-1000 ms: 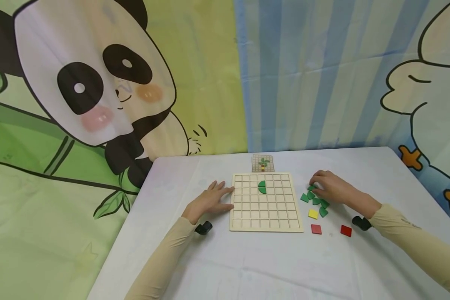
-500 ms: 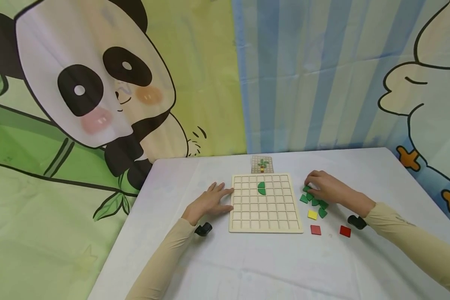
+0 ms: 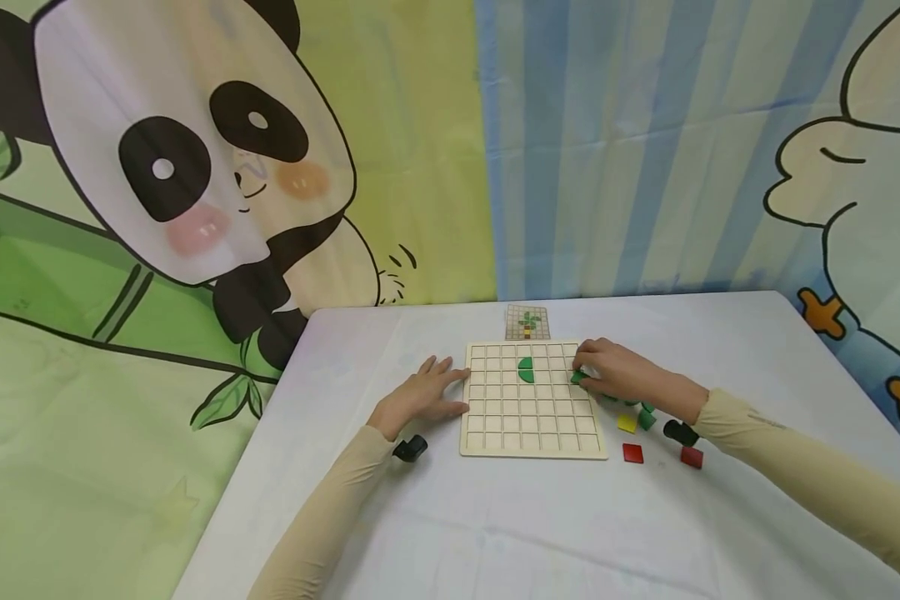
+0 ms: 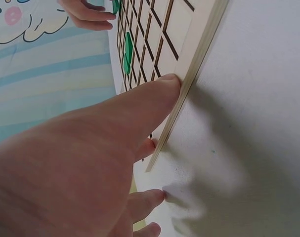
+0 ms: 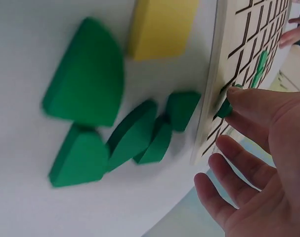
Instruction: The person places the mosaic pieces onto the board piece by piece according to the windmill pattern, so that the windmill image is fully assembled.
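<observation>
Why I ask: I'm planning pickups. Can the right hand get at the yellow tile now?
Probably yes: the yellow tile lies nearby, uncovered, though the right hand would likely need to release the green piece it pinches.

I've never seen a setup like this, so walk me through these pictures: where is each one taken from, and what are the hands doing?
There's no robot here, just a person's two bare hands. The wide picture comes from a camera on the head, looking forward and down. The two closer ones come from cameras on the wrists, each watching its own hand.

On the white table lies a gridded board with two green shapes on it. Behind it is a small patterned card. To the right are loose green pieces, a yellow square and two red squares.

The left hand touches the board's left edge. The right hand pinches one green piece near the right edge.
</observation>
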`<action>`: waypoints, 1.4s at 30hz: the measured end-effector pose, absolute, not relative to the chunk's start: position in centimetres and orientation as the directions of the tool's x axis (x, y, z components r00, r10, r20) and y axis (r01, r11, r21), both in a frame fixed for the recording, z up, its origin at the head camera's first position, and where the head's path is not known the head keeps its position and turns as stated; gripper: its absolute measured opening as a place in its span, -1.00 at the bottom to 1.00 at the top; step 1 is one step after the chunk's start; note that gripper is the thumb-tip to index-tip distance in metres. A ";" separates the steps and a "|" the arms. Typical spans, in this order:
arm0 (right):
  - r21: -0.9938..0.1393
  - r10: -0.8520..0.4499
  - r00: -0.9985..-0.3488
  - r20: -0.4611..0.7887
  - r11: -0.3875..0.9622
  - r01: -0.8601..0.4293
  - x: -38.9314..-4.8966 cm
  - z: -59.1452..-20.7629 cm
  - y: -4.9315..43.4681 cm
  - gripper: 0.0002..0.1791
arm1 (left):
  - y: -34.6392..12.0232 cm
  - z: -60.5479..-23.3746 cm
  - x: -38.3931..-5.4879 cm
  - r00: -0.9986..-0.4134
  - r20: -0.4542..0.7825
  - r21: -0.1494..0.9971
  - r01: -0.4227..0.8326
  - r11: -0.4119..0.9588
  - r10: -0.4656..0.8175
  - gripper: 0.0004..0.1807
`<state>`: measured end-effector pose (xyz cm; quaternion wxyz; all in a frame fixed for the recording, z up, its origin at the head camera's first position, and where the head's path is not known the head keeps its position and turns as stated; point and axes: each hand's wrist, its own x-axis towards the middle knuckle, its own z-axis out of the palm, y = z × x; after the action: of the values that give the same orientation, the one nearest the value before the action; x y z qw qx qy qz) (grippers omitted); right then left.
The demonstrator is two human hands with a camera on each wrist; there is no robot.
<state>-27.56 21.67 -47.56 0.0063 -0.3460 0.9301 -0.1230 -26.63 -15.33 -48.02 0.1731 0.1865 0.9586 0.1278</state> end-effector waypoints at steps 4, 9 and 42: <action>-0.238 -0.692 -0.717 0.082 0.685 -0.689 -27.9 -47.9 19.8 -0.80 | -15.6 -48.3 -26.5 -0.877 -0.279 0.320 0.300 0.899 0.392 -0.22; -0.213 -0.736 -0.668 0.106 0.639 -0.739 -27.7 -48.2 18.2 -0.82 | -15.7 -48.6 -26.5 -0.870 -0.265 0.329 0.324 0.887 0.416 -0.21; -0.231 -0.802 -0.590 0.099 0.558 -0.797 -27.4 -47.9 14.5 -0.75 | -15.4 -48.7 -26.9 -0.868 -0.272 0.303 0.333 0.893 0.416 -0.22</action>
<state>-27.35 14.53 -47.87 0.0087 -0.4529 0.8826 -0.1262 -26.87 -15.40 -48.68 0.1672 0.1955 0.9583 0.1242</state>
